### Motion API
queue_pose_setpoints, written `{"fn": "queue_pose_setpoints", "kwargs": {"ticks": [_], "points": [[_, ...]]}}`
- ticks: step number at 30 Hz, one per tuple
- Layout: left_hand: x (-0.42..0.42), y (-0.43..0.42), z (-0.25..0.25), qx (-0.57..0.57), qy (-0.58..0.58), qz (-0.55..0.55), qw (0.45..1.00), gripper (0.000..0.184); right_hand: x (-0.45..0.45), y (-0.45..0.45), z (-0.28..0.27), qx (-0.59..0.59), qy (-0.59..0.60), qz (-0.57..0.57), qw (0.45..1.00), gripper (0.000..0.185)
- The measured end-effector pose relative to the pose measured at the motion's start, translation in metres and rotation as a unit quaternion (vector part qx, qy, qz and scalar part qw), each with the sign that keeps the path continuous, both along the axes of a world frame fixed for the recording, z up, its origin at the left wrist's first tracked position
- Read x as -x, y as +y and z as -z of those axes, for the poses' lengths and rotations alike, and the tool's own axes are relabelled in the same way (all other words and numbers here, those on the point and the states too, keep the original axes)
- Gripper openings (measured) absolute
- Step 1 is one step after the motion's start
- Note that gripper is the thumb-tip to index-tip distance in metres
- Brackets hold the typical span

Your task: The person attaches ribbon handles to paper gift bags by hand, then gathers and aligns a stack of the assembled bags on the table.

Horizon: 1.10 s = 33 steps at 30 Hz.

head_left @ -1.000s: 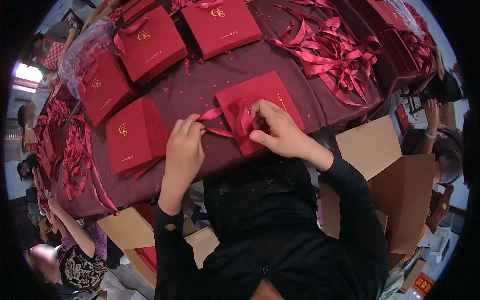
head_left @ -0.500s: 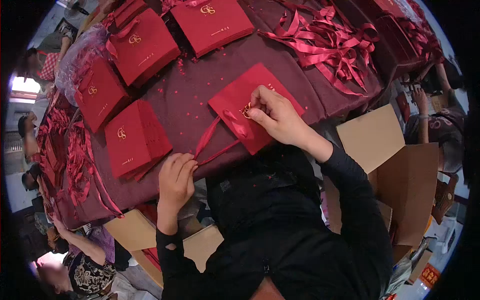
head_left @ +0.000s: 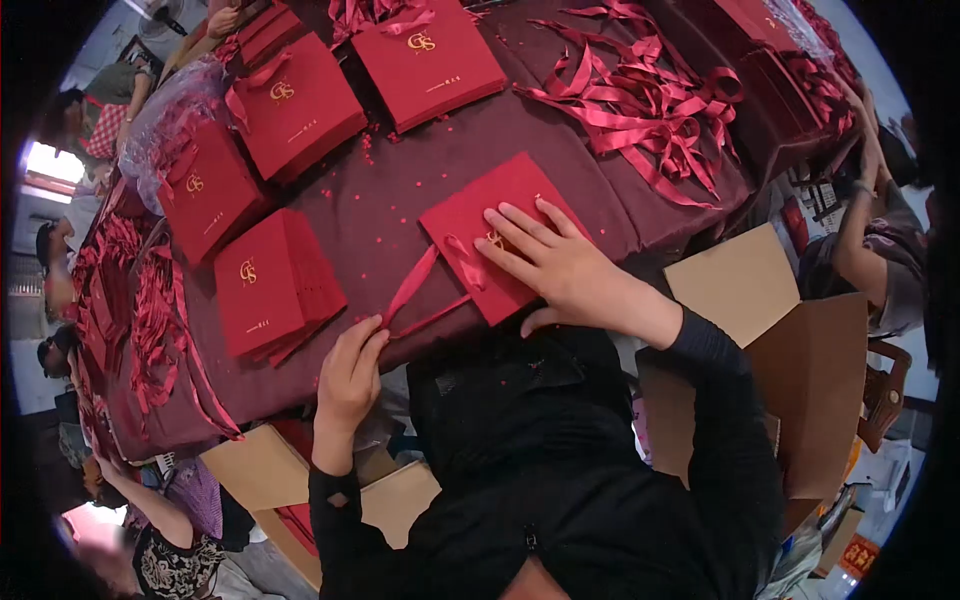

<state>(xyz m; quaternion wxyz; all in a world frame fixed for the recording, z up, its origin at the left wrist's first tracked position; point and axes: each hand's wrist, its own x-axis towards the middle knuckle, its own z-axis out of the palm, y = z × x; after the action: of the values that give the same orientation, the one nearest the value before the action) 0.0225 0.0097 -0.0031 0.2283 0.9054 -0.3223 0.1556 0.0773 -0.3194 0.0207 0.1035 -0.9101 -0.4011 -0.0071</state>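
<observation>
A red paper gift bag (head_left: 450,215) with gold lettering lies flat near the table's front edge. My right hand (head_left: 560,265) rests palm down across it, fingers stretched out and covering much of the logo. From the bag's left side a red ribbon handle (head_left: 412,285) runs out in a loop. My left hand (head_left: 350,375) pinches the far end of that loop between thumb and fingers, just off the table edge. The ribbon looks drawn fairly straight between hand and bag.
Stacks of red bags (head_left: 290,100) stand at the back left, with another stack (head_left: 265,290) nearer. Loose red ribbons (head_left: 650,110) lie at the back right. Open cardboard boxes (head_left: 810,390) flank me below the table (head_left: 390,215). Other people work on both sides.
My right hand has gone from pinching at the bag's logo to lying flat over the bag. My left hand keeps its pinch on the ribbon, nearly in place.
</observation>
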Motion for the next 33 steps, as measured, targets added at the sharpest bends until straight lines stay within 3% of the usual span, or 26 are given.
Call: {"fn": "queue_pose_setpoints", "kwargs": {"ticks": [2,5,7,8,10,11,13,14,16,17,18,20,22,24,26,28,31,32,33], "points": [[0.004,0.001,-0.01,-0.008,-0.052,-0.013,0.999,0.027,0.003,-0.002,-0.011,0.02,-0.001,-0.019,1.0,0.074],[0.017,0.007,-0.038,0.022,-0.136,-0.068,0.988,0.027,0.001,-0.004,-0.043,-0.121,-0.048,-0.076,0.989,0.059],[0.022,0.004,-0.063,0.06,-0.211,-0.119,0.968,0.026,0.001,-0.01,-0.093,-0.163,-0.028,-0.064,0.984,0.041],[0.02,0.004,-0.067,0.085,-0.226,-0.134,0.961,0.025,0.0,-0.006,-0.106,-0.24,-0.061,-0.063,0.967,0.032],[0.012,-0.007,-0.084,0.104,-0.208,-0.189,0.954,0.02,-0.004,0.005,-0.109,-0.32,0.013,0.005,0.947,0.031],[0.002,-0.012,-0.09,0.113,-0.171,-0.189,0.96,0.019,-0.013,0.01,-0.107,-0.327,0.135,0.023,0.935,0.035],[-0.024,-0.015,-0.087,0.099,-0.108,-0.198,0.969,0.016,-0.044,0.022,-0.069,-0.301,0.142,0.032,0.942,0.035],[-0.038,-0.011,-0.079,0.018,-0.085,-0.203,0.975,0.019,-0.061,0.027,-0.037,-0.31,0.094,0.022,0.946,0.037],[-0.049,-0.01,-0.059,-0.136,-0.039,-0.224,0.964,0.034,-0.095,0.021,-0.004,-0.188,-0.183,0.089,0.961,0.033],[-0.05,-0.015,-0.056,-0.185,-0.021,-0.21,0.96,0.037,-0.114,0.009,-0.001,-0.184,-0.196,0.132,0.954,0.025],[-0.051,-0.023,-0.055,-0.232,-0.001,-0.197,0.953,0.041,-0.129,-0.003,-0.002,-0.108,-0.273,0.209,0.933,0.022],[-0.054,-0.05,-0.058,-0.141,-0.049,-0.172,0.974,0.034,-0.147,-0.021,-0.002,-0.044,-0.28,0.274,0.919,0.017],[-0.059,-0.072,-0.058,-0.057,-0.048,-0.141,0.987,0.028,-0.155,-0.028,0.01,-0.025,-0.277,0.268,0.922,0.011],[-0.066,-0.091,-0.05,-0.024,0.019,-0.13,0.991,0.031,-0.158,-0.029,0.017,0.023,-0.276,0.28,0.919,0.012],[-0.072,-0.104,-0.036,-0.03,0.032,-0.165,0.985,0.037,-0.159,-0.028,0.019,0.027,-0.277,0.274,0.921,0.013],[-0.074,-0.114,-0.027,-0.07,0.038,-0.273,0.959,0.043,-0.158,-0.027,0.02,0.03,-0.275,0.272,0.922,0.013],[-0.075,-0.118,-0.02,-0.03,0.09,-0.308,0.947,0.048,-0.154,-0.022,0.008,-0.03,-0.295,0.281,0.913,0.008],[-0.075,-0.118,-0.018,-0.031,0.089,-0.31,0.946,0.048,-0.146,-0.016,0.0,-0.204,-0.223,0.244,0.921,0.005],[-0.075,-0.117,-0.015,-0.029,0.056,-0.314,0.947,0.049,-0.136,-0.008,-0.009,-0.37,-0.141,0.198,0.897,0.003]]}}
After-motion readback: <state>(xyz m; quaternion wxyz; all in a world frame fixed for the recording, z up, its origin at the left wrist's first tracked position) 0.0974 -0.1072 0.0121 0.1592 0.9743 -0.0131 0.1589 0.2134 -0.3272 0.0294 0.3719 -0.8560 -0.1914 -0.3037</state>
